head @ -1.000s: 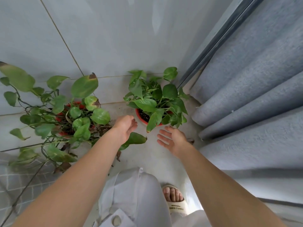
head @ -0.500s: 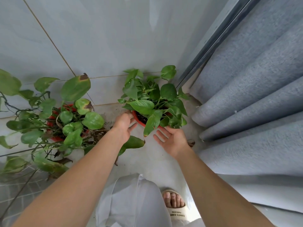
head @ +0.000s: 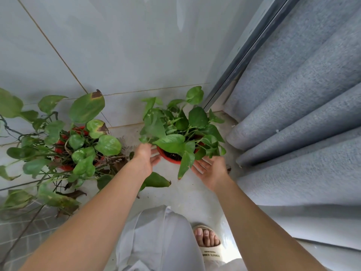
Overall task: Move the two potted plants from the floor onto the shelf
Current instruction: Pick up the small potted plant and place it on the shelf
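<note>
Two leafy green plants in red pots stand on the pale floor by a tiled wall. The right plant [head: 175, 132] sits in the corner, its red pot rim [head: 166, 156] showing under the leaves. My left hand [head: 145, 160] is at the pot's left side with fingers spread, touching or nearly touching the rim. My right hand [head: 212, 170] is open, palm up, at the pot's lower right, its fingertips under the leaves. The left plant [head: 78, 145] is larger, with long trailing stems and some browned leaves. No shelf is in view.
A grey curtain [head: 297, 118] hangs in folds along the right, close to the right plant, beside a metal door frame [head: 246, 49]. My foot in a beige slipper [head: 210, 245] stands below. Trailing stems and fallen leaves [head: 156, 180] lie on the floor at left.
Both hands have moved forward from in front of the right pot to either side of it. The view has shifted slightly closer to the plant.
</note>
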The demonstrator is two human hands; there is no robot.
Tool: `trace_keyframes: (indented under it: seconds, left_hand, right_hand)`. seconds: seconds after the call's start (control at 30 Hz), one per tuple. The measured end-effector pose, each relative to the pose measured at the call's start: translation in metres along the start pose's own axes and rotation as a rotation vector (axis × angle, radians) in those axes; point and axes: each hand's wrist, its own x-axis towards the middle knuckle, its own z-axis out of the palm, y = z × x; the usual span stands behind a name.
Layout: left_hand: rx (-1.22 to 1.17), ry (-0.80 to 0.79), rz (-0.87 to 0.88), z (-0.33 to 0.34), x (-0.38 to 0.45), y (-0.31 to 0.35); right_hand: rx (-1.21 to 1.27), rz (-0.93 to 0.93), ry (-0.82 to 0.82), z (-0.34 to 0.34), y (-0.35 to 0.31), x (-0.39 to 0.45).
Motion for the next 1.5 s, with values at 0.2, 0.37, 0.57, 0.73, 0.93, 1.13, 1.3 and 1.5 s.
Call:
trace_keyframes:
  seconds: [0.2, 0.37, 0.57, 0.73, 0.93, 1.13, 1.3, 1.5]
  left_hand:
    - [-0.003, 0.005, -0.046, -0.005, 0.002, -0.022]
    - [-0.018, -0.06, -0.002, -0.004, 0.006, -0.025]
    - [-0.132, -0.2, 0.04, -0.001, 0.004, -0.028]
    - [-0.145, -0.248, 0.042, 0.002, -0.005, -0.029]
    - [-0.136, -0.285, 0.098, -0.003, -0.027, -0.015]
    - [-0.103, -0.304, 0.213, 0.001, -0.079, 0.035]
    - [-0.132, -0.37, 0.374, 0.001, -0.137, 0.086]
    - [-0.165, -0.502, 0.488, -0.003, -0.193, 0.13]
  right_hand:
    - [-0.008, -0.022, 0.048, -0.01, 0.015, 0.002]
    - [-0.023, -0.044, 0.042, -0.006, 0.01, 0.005]
    - [-0.012, -0.057, -0.093, -0.003, 0.008, 0.012]
    - [-0.035, -0.067, -0.144, 0.001, 0.01, 0.01]
    - [-0.113, -0.123, -0.117, 0.012, -0.004, -0.011]
    - [-0.162, -0.22, -0.121, 0.043, -0.04, -0.062]
    - [-0.205, -0.327, -0.194, 0.078, -0.083, -0.128]
    - [-0.155, -0.502, -0.319, 0.106, -0.121, -0.208]
